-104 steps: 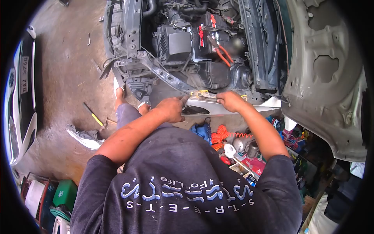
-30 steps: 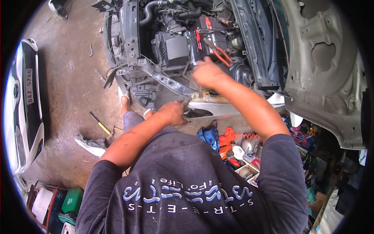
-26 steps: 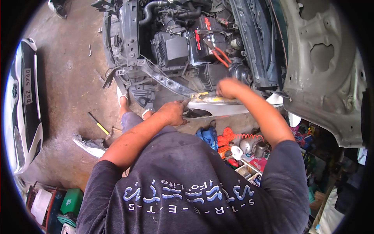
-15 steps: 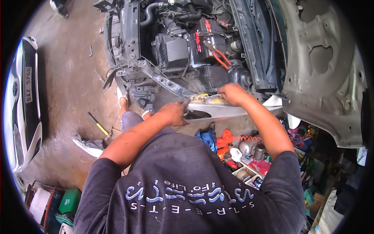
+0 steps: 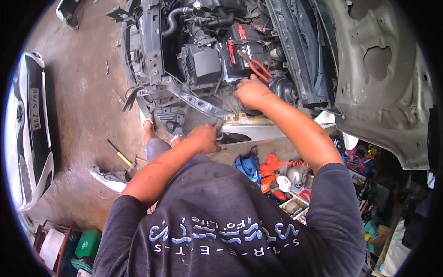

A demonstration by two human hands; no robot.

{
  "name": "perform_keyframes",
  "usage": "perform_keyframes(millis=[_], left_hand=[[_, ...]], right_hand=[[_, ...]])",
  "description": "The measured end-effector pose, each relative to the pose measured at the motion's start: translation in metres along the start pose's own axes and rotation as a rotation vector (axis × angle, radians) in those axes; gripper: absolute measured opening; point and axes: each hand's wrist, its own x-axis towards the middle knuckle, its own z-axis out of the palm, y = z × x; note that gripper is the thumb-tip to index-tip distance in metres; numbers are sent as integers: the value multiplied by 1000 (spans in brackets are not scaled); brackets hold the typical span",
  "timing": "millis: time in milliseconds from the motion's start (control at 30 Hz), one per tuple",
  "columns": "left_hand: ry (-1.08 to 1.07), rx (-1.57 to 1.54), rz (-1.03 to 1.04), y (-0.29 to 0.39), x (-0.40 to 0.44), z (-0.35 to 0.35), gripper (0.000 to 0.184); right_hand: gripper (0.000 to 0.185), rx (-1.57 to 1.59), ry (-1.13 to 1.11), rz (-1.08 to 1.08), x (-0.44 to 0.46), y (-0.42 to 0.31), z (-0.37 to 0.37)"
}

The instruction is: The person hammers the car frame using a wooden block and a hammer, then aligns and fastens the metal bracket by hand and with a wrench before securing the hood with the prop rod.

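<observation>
My left hand point(image 5: 206, 138) is at the front end of the silver fender point(image 5: 272, 133), its fingers curled round the edge beside a dark opening. Above the fender's top edge, my right hand point(image 5: 253, 93) is closed round a slim metal wrench point(image 5: 237, 112). The tool's lower end meets the yellow-stained flange point(image 5: 244, 119) of the fender; its exact head is too small to make out. Just beyond my right hand, red-handled pliers point(image 5: 260, 69) rest on the car battery point(image 5: 244, 48). A dark curved support bar point(image 5: 196, 99) runs up to the fender's flange.
A black air filter box point(image 5: 200, 63) sits in the engine bay. The raised bonnet point(image 5: 380, 83) stands at right. Below lie a coiled orange hose point(image 5: 277, 162), a blue cloth point(image 5: 248, 166) and many tools. A yellow-handled hammer point(image 5: 121, 154) and a detached bumper point(image 5: 34, 129) are at left.
My right hand has moved left and farther into the engine bay, and the tool in it now stands steeply over the flange. My left hand stays at the fender's end.
</observation>
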Motion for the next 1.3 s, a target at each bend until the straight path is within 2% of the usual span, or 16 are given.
perform_keyframes(millis=[100, 167, 200, 233, 300, 433, 533, 600, 733, 833, 900, 1000, 1167, 1300], left_hand=[[-3, -20, 0, -1, 0, 3, 104], [-15, -27, -19, 0, 0, 1, 104], [-7, -27, -14, 0, -2, 0, 104], [-18, -32, -10, 0, -3, -2, 104], [-12, -45, -3, 1, -2, -6, 104], [-65, -22, -11, 1, -1, -7, 104], [-84, -17, -14, 3, -1, -10, 104], [-95, -8, -17, 5, -2, -11, 103], [-87, -22, -25, 7, -4, -14, 104], [-60, -27, -13, 3, -2, -6, 104], [-32, -29, 3, 0, 0, -2, 104], [-33, -33, -16, -1, 1, 1, 105], [-9, -28, -7, -2, 3, 4, 104], [-13, -23, -2, -1, 2, 0, 104]], right_hand=[[23, 59, 28, 29, -11, 5, 17], [24, 205, -263, 256, -35, 10, 33], [25, 346, -290, 231, -51, 12, 58], [25, 485, -314, 205, -65, 11, 82], [25, 541, -226, 278, -80, -1, 84], [23, 527, -229, 226, -84, 9, 58], [23, 412, -175, 244, -66, 22, 33], [22, 259, -142, 148, -51, 21, 21], [26, 206, -156, 130, -16, 11, -9], [28, 137, -113, 18, 5, 6, -16], [21, 3, -130, -86, 17, -3, -20], [24, -21, -181, -76, 21, -18, -49], [24, -97, -194, -83, 25, -20, -42], [22, -99, -98, -163, 33, -22, -29]])
